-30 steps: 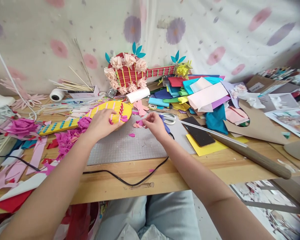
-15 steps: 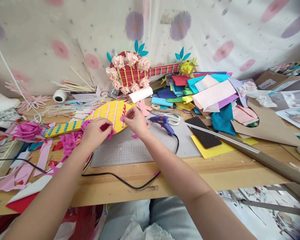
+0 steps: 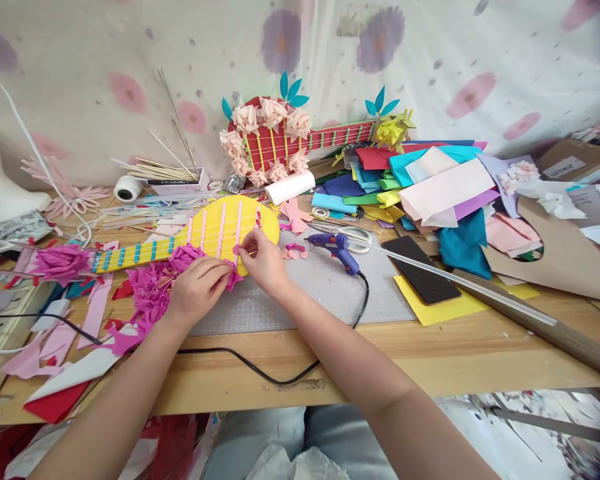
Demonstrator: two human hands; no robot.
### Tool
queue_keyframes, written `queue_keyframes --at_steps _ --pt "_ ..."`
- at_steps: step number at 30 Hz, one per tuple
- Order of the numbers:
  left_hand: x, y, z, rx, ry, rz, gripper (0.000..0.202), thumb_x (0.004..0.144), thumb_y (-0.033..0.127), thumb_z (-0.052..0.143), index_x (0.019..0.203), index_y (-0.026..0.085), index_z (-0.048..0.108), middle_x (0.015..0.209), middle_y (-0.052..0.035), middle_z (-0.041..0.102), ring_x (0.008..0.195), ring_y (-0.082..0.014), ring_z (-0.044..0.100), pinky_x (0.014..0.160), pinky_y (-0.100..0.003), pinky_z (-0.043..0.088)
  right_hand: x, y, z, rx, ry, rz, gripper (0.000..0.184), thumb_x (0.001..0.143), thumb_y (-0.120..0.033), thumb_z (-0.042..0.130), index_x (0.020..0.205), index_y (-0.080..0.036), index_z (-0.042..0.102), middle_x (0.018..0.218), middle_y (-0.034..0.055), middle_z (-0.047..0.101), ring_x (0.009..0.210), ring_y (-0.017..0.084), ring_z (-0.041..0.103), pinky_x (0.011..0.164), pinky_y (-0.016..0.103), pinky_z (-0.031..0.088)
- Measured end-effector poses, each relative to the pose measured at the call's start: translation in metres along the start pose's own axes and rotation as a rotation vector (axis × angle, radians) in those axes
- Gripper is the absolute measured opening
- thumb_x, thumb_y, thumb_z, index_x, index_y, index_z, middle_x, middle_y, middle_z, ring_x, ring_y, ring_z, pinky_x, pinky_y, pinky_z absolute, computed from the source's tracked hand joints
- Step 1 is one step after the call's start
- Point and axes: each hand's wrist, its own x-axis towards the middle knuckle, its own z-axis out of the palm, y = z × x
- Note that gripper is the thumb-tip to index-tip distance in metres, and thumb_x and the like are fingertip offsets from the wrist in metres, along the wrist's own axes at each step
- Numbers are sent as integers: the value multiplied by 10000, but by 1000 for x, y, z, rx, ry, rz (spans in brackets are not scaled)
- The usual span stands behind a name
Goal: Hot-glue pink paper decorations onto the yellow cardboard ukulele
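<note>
A yellow guitar-shaped craft (image 3: 220, 213) with pink strips lies at the back left of the grey cutting mat (image 3: 265, 310), its neck banded in blue. Ruffled magenta paper flowers (image 3: 153, 287) line the near edge of its body. At that edge my left hand (image 3: 200, 287) is closed, fingertips on magenta paper (image 3: 234, 277). Over the body, my right hand (image 3: 264, 259) pinches a small magenta paper piece (image 3: 237, 250) between thumb and finger. Small red pieces (image 3: 259, 217) sit on the body just beyond my right hand.
A purple glue gun (image 3: 335, 250) rests on the mat, its black cord (image 3: 260, 367) looping along the table front. White scissors (image 3: 357, 239) and a phone (image 3: 420, 270) lie to the right. Behind stand a red flowered guitar craft (image 3: 275, 143) and piled coloured paper (image 3: 440, 187).
My right hand has come nearer and lower, closer to my left hand. The left fingers have closed together at the craft's near edge. The camera view has shifted slightly left.
</note>
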Motion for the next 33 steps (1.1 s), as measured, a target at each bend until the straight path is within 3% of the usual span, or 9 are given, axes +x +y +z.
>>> queue_keyframes --at_steps 12,33 --pt "-5 2 0 57 -14 32 120 787 114 571 871 180 624 890 -42 688 831 -161 607 790 -309 516 -6 11 10 -184 -47 -148 67 823 -198 479 781 -218 431 790 -19 587 719 117 567 637 242 409" --pt "-20 1 1 39 -56 34 172 797 138 547 909 214 653 924 -39 700 915 -175 624 859 -334 511 -17 8 5 -297 -142 -190 32 818 -176 469 813 -207 475 821 2 609 753 133 548 642 249 364"
